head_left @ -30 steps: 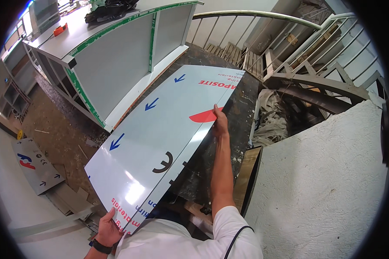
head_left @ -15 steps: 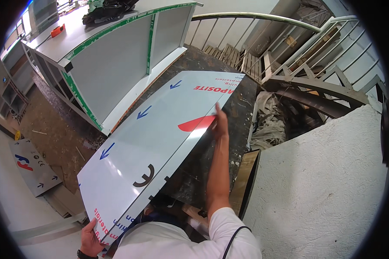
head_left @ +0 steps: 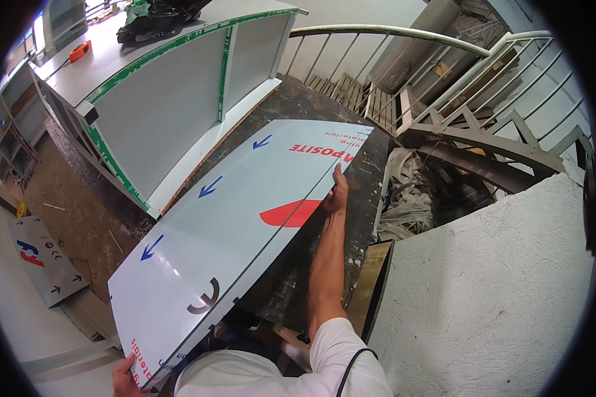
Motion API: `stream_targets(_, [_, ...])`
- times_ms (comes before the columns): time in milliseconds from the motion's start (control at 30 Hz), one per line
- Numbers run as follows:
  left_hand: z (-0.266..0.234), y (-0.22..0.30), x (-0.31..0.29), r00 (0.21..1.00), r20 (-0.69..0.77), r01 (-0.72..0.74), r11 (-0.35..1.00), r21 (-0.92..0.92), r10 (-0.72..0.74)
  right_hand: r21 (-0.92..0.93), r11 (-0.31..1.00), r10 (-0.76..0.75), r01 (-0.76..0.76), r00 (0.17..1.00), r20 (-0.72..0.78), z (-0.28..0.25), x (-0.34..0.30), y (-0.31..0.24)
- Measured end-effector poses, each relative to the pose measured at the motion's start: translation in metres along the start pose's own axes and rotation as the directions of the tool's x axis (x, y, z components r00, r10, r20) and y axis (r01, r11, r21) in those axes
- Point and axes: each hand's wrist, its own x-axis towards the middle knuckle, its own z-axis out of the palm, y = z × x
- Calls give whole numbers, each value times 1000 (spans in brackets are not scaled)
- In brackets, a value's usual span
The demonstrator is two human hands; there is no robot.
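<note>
Stretched diagonally in front of me is a long composite panel (head_left: 212,245), covered in light film with blue arrows, red lettering and a red shape. A groove runs along its near right side. My right hand (head_left: 338,192) grips that long edge toward the far end, its thumb lying on the top face and the other fingers hidden beneath. At the near lower left corner, my left hand (head_left: 126,377) is closed round the short end, its thumb on top. The far part of the panel is over a dark, speckled worktable (head_left: 371,159).
A large grey-white cabinet frame (head_left: 179,99) with green film strips stands at the far left. An orange tape measure (head_left: 81,51) and black plastic bag (head_left: 159,20) lie on it. Another panel (head_left: 49,261) lies low left. White railing (head_left: 391,31) and rough wall (head_left: 483,284) border the right.
The panel has shifted a little toward me and left, both hands still holding it. Its groove-side strip looks narrower now, as if the panel has tilted slightly.
</note>
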Motion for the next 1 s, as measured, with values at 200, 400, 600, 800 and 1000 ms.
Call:
stream_targets(200, [-34,1,0,1000,1,1,999,40,-1,-46,999,18,-30,971,-240,41,14,-41])
stream_targets(400, [-59,3,5,993,119,13,998,59,-20,-145,989,-30,-3,973,-229,-62,74,-50])
stream_targets(600, [-87,18,-4,999,25,29,995,98,-32,-125,987,-104,99,994,-32,-114,111,-29])
stream_targets(800, [-59,25,-20,994,-111,16,991,133,-1,152,954,-251,259,965,-73,-68,106,15])
stream_targets(1000, [-105,38,-35,906,-421,157,960,230,-47,308,898,-301,313,950,-87,-30,90,21])
